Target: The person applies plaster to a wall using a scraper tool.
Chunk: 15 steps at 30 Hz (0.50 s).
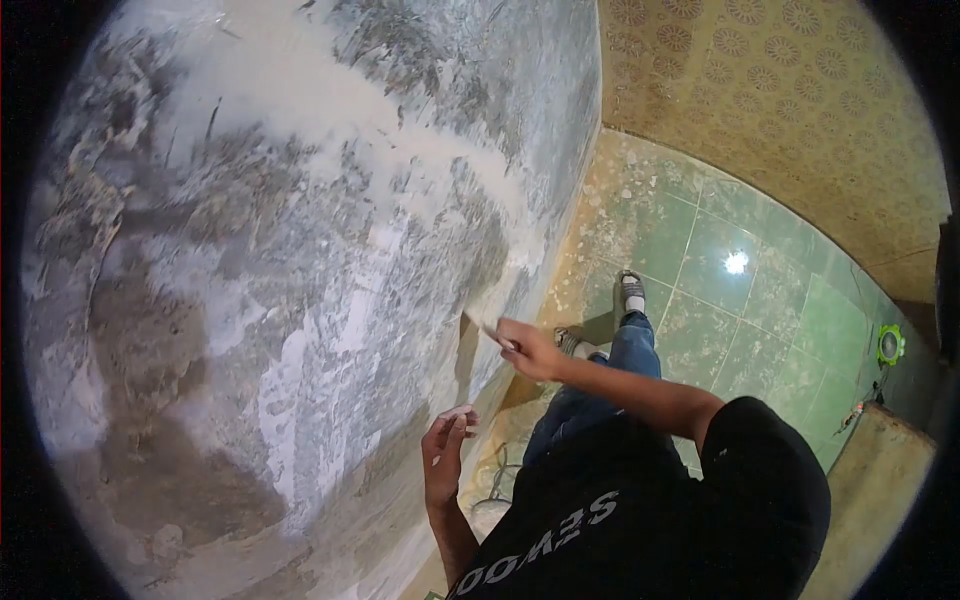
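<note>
My right hand is closed around the handle of a putty knife, its pale blade pointing at the wall. The wall is rough grey plaster with broad smears of white filler across its upper part. Lower down, close to the wall, my left hand has its fingers curled together, with whitish marks at the fingertips. I cannot tell what, if anything, the left fingers pinch. A dark shadow falls on the plaster between the two hands.
Green floor tiles, spotted with pale splashes, lie beside the wall under my feet. A patterned yellowish wall closes the far side. A green-rimmed round lamp stands at the right, near a cable and a wooden-looking board.
</note>
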Available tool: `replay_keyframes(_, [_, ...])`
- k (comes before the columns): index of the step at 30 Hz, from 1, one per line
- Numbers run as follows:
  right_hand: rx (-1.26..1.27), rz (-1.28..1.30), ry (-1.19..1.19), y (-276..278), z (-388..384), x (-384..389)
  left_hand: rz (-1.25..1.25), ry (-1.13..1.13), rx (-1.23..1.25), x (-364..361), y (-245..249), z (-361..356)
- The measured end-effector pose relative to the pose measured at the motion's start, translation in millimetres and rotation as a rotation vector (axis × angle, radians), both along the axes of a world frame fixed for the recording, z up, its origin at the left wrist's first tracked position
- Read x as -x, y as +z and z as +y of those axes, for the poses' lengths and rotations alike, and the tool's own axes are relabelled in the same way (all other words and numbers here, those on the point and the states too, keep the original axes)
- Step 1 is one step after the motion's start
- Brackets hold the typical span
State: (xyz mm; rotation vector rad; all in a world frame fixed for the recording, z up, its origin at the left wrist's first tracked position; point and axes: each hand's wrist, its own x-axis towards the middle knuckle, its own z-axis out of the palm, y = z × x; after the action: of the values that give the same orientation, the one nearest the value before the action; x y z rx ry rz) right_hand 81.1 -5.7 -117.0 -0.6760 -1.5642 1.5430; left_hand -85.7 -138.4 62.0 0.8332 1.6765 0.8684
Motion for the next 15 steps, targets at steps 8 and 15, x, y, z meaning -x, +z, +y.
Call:
replay_keyframes(8, [0.036,-0.077,-0.683,-94.8,172.9,-83.9,0.042,-0.079,0.167,-25.9,-38.3,25.2])
replay_keyframes(15, [-0.119,0.069,-0.306,-108.4,115.3,-14.1,0.096,-0.146,0.376,-54.7,-70.8,28.3])
